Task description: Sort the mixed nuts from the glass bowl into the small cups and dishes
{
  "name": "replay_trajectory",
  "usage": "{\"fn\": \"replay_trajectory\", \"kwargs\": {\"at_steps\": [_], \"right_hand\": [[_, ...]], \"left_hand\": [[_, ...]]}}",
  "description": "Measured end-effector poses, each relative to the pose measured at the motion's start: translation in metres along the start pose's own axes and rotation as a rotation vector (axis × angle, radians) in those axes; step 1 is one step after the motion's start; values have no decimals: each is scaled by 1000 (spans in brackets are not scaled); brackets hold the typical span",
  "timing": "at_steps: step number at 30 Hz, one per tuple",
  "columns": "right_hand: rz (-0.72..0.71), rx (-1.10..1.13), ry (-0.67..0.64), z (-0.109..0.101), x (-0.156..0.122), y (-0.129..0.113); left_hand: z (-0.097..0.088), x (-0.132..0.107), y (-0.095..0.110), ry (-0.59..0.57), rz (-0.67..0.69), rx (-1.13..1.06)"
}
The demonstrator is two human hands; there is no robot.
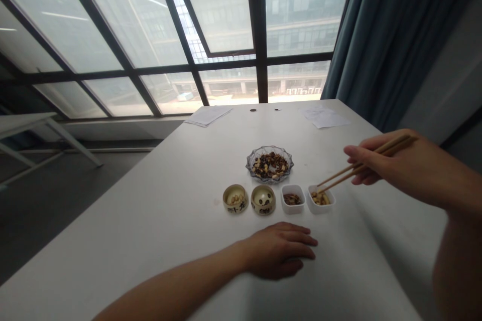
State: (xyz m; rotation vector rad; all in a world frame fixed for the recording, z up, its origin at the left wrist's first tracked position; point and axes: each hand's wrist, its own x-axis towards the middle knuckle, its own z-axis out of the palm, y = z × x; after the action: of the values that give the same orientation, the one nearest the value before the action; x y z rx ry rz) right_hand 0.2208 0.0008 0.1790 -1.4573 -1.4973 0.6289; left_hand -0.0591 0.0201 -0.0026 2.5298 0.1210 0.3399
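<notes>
My right hand (391, 163) grips a pair of wooden chopsticks (354, 170), and their tips reach down into the rightmost white square dish (321, 198), which holds pale nuts. My left hand (280, 249) lies flat on the white table (150, 220) with fingers stretched out, holding nothing, just in front of the row of dishes. The row runs from a round cup with pale nuts (235, 198), to a round panda cup (262, 199), to a white square dish with dark seeds (292, 198). Behind them stands a glass bowl of mixed nuts and seeds (269, 164).
Papers lie at the table's far end, one at the left (208, 115) and one at the right (324, 117). Two small dark dots (253, 110) sit between them. A large window is behind, a teal curtain (391, 35) at the right, another table (26, 123) at the left.
</notes>
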Motion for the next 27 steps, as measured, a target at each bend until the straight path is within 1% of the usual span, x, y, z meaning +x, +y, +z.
{"fn": "replay_trajectory", "kwargs": {"at_steps": [4,8,11,15,18,22,24,27], "right_hand": [[43,-30,42,-2,3,4],[-9,-10,174,0,7,7],[-24,5,231,8,10,3],[-49,44,223,23,14,-1],[-85,111,197,36,22,4],[-84,203,128,61,37,25],[-58,253,102,79,44,39],[46,375,31,106,50,58]], "left_hand": [[0,0,0,-4,0,-3],[0,0,0,-3,1,0],[0,0,0,0,6,6],[0,0,0,-5,7,0],[0,0,-1,-8,4,-11],[1,-1,-2,0,1,-14],[2,-1,-2,0,5,-6],[1,0,-1,9,16,8]]}}
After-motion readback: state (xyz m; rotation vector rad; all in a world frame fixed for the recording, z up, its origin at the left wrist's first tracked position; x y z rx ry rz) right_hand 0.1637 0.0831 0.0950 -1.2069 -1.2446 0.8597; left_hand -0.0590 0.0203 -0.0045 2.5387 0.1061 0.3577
